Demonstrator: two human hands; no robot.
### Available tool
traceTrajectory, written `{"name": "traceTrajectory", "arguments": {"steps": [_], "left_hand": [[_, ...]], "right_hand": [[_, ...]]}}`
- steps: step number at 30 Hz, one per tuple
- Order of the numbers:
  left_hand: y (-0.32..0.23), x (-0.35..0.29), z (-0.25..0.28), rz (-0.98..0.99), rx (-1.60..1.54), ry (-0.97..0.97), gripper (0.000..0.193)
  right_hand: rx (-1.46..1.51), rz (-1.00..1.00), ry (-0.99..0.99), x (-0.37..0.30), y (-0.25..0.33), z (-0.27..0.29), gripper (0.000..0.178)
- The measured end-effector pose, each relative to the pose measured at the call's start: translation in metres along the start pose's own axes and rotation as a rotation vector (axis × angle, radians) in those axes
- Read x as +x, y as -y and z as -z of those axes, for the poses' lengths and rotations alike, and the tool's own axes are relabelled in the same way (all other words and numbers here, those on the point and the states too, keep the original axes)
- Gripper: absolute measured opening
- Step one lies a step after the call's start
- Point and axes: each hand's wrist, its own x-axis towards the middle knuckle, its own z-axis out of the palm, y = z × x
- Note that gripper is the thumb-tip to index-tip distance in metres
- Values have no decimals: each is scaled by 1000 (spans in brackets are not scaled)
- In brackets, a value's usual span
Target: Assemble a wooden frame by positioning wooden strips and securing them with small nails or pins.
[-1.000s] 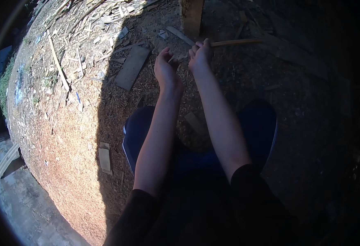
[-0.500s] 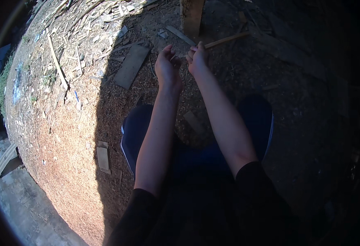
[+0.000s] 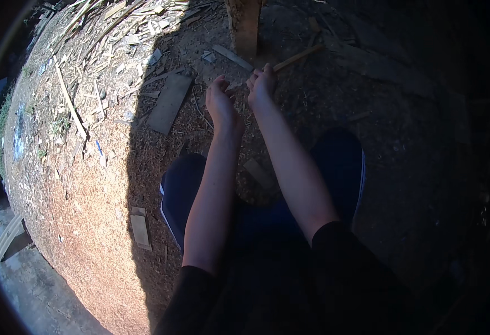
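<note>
My left hand [image 3: 221, 103] is held out in front of me, palm turned inward. Its fingers are loosely bent and apart, and no object shows in it. Close beside it on the right is my right hand [image 3: 262, 87], with its fingers curled together. Whatever they may hold is hidden. Just beyond the right fingertips, a narrow wooden stick [image 3: 300, 57] slants away to the right; I cannot tell whether the hand touches it. A grey wood strip [image 3: 232, 57] ends near the same fingers.
A wooden post [image 3: 246, 30] stands beyond my hands. A flat board [image 3: 170, 103] lies left of them, and a small wood block [image 3: 141, 229] by my left knee [image 3: 184, 181]. Wood scraps [image 3: 136, 33] and sawdust [image 3: 88, 223] cover the sunlit ground. Deep shadow darkens the right side.
The view has shifted a little, so the post, boards and stick appear further left. My hands stay close together, and the left fingers seem slightly more raised and spread.
</note>
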Motion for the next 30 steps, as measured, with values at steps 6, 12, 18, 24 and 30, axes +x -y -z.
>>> {"name": "traceTrajectory", "arguments": {"steps": [6, 12, 18, 24, 30], "left_hand": [[1, 7, 5, -38, 35, -45, 39], [-5, 3, -4, -25, -25, -36, 39], [-2, 20, 18, -25, 211, -65, 53], [-63, -15, -31, -52, 18, 403, 73], [-61, -16, -17, -103, 154, 559, 55]], "right_hand": [[-88, -79, 39, -18, -13, -10, 30], [-70, -15, 75, -6, 2, -11, 34], [-686, -169, 349, -119, 26, 7, 22], [-1230, 90, 692, -156, 95, 64, 43], [-1804, 87, 780, -170, 110, 62, 44]]}}
